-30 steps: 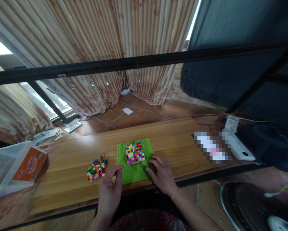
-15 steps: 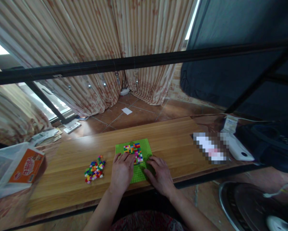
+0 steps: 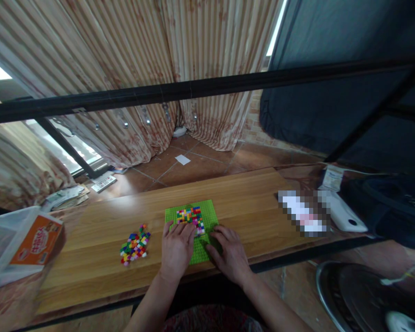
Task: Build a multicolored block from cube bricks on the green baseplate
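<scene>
A green studded baseplate [image 3: 212, 212] lies on the wooden tabletop in front of me. On it is a block of small multicoloured toy bricks [image 3: 197, 216], partly covered by my fingers. My left hand [image 3: 177, 246] reaches over the plate's left part, its fingers bent down at the lower left of the bricks. Its thumb and fingertips are close together, and anything between them is hidden. At the plate's right edge rests my right hand [image 3: 231, 251], thumb and fingers apart, holding nothing visible. Left of my left hand sits a loose pile of small bricks [image 3: 136, 246].
The wooden board [image 3: 99, 267] spans the low table. A clear plastic bin [image 3: 6, 272] with an orange label [image 3: 37, 242] stands at the left end. A blurred-out object [image 3: 302, 214] and a white device [image 3: 345, 216] lie to the right. A dark bar [image 3: 207, 87] crosses beyond the table.
Both hands stay almost where they were, over the baseplate. The view has shifted very slightly; the bricks and the pile look the same.
</scene>
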Available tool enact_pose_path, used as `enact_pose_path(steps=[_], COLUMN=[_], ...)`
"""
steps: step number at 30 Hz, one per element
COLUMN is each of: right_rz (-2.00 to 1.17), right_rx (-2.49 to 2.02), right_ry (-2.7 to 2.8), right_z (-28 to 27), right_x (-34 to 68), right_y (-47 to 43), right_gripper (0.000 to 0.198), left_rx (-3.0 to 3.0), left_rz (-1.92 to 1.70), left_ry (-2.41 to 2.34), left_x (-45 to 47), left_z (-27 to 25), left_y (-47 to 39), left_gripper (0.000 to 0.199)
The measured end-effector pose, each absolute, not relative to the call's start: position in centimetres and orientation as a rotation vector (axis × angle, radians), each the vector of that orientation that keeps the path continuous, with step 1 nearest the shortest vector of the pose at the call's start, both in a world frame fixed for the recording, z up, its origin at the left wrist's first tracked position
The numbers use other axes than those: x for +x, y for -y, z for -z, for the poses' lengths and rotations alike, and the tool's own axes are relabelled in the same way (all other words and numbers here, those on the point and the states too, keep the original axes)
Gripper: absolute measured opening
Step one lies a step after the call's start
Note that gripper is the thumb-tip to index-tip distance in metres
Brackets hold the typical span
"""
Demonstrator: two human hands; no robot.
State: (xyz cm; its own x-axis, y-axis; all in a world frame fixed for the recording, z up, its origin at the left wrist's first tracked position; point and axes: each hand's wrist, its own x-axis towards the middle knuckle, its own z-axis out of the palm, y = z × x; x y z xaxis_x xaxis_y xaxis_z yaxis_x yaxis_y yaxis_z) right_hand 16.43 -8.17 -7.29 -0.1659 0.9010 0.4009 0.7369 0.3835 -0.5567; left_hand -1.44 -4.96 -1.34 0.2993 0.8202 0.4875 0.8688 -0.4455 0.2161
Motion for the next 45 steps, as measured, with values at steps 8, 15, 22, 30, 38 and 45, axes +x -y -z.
enact_pose_path(steps=[8,15,22,30,38,45], right_rz=[-0.311,-0.318,-0.324,-0.309,-0.295,-0.302], right_rx=[-1.413,-1.396,-1.387,-1.373,-1.38,-1.389], right_ry=[1.956,1.96,1.971,1.989,1.982,1.99], right_z=[7.1,7.5,7.9,8.3,8.2,8.2], right_x=[16.4,16.5,16.6,16.8,16.7,16.8], right_y=[8.2,8.1,8.1,8.1,8.1,8.1], right_gripper=[0.024,0.024,0.023,0.023,0.022,0.022], left_rx=[-2.408,-2.4,-2.375,-2.345,-2.397,-2.394], left_rz=[0.849,0.939,1.044,1.11,0.929,0.851], left_ry=[1.6,1.678,1.832,1.87,1.728,1.679], left_x=[-1.1,-1.1,-0.8,-0.2,-0.4,-0.8], left_z=[1.9,2.0,2.2,2.2,2.0,1.9], left_y=[5.6,5.7,5.9,5.9,5.8,5.5], left_gripper=[0.018,0.018,0.013,0.012,0.017,0.018])
